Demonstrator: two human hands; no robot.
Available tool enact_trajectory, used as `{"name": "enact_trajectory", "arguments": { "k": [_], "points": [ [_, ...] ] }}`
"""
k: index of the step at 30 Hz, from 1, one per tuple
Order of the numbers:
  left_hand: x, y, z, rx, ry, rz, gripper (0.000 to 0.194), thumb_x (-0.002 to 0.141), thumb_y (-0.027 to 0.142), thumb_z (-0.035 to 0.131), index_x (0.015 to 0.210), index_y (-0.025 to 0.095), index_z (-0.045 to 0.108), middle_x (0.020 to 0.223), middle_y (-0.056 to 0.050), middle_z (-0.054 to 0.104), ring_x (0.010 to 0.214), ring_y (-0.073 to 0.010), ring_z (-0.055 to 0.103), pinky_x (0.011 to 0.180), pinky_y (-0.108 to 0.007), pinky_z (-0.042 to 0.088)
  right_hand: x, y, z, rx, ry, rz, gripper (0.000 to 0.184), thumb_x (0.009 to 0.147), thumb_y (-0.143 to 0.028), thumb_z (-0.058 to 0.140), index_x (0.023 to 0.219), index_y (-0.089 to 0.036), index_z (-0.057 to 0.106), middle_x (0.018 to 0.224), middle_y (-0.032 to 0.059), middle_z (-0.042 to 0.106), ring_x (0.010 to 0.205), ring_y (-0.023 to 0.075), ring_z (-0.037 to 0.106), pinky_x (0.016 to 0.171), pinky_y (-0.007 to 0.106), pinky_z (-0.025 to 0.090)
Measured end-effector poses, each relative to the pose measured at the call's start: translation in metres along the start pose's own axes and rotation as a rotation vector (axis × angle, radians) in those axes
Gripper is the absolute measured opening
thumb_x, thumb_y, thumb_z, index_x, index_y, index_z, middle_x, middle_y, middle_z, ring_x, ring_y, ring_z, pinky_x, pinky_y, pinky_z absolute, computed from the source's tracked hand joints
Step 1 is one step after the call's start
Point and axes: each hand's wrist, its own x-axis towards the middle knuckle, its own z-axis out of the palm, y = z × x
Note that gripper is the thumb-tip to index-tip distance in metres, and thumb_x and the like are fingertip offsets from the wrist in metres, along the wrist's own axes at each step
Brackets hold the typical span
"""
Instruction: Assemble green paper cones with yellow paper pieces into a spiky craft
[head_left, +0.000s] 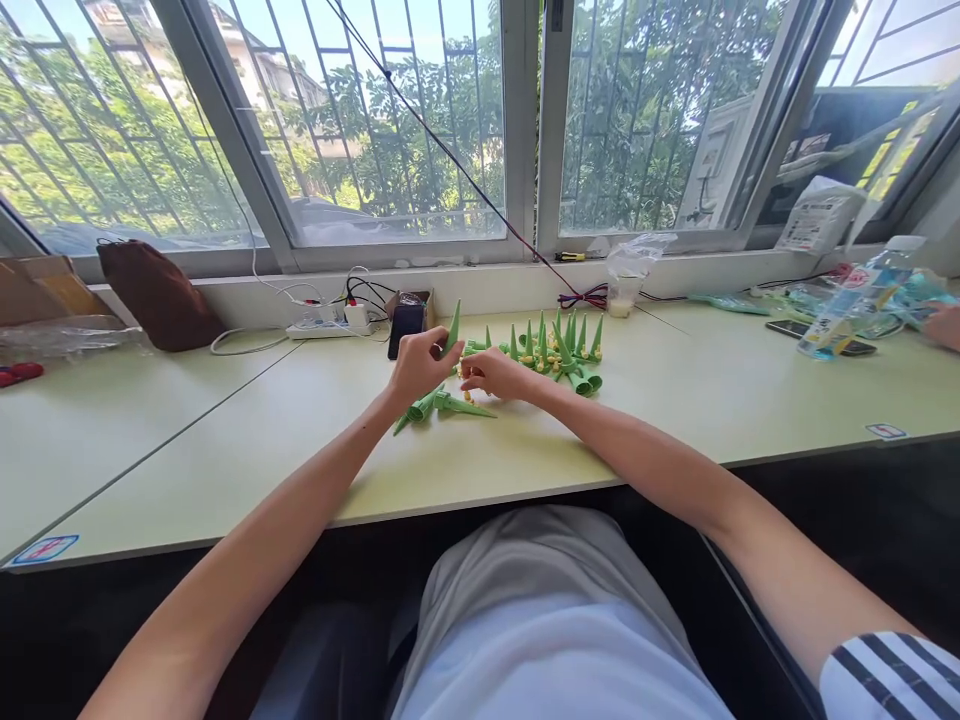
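Observation:
My left hand is closed round a green plastic cone, whose tip points up. Close beside it, my right hand has its fingers bent down and drawn together over small yellow pieces. Whatever sits between those fingertips is too small to make out. Below the hands, a few loose green cones lie on their sides on the table. To the right stands a cluster of upright green cones with yellow bits at their bases. Green cones with hollow open ends lie at its front.
The pale table runs under a barred window. Behind the hands are a phone and a power strip. A brown pouch stands left. Right are a plastic cup, a bottle and another person's hand.

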Motion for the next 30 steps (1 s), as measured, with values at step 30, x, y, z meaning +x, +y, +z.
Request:
{"name": "enact_trajectory", "arguments": {
  "k": [30],
  "points": [
    [0.001, -0.01, 0.017, -0.751, -0.091, -0.509, 0.038, 0.081, 0.054, 0.061, 0.071, 0.018, 0.049, 0.058, 0.001, 0.055, 0.038, -0.0137, 0.057, 0.03, -0.023, 0.038, 0.002, -0.006, 0.003, 0.165, 0.529, 0.011, 0.013, 0.09, -0.026, 0.045, 0.092, -0.019, 0.055, 0.075, -0.0005, 0.062, 0.059, 0.011, 0.059, 0.062, 0.022, 0.043]
  ]
}}
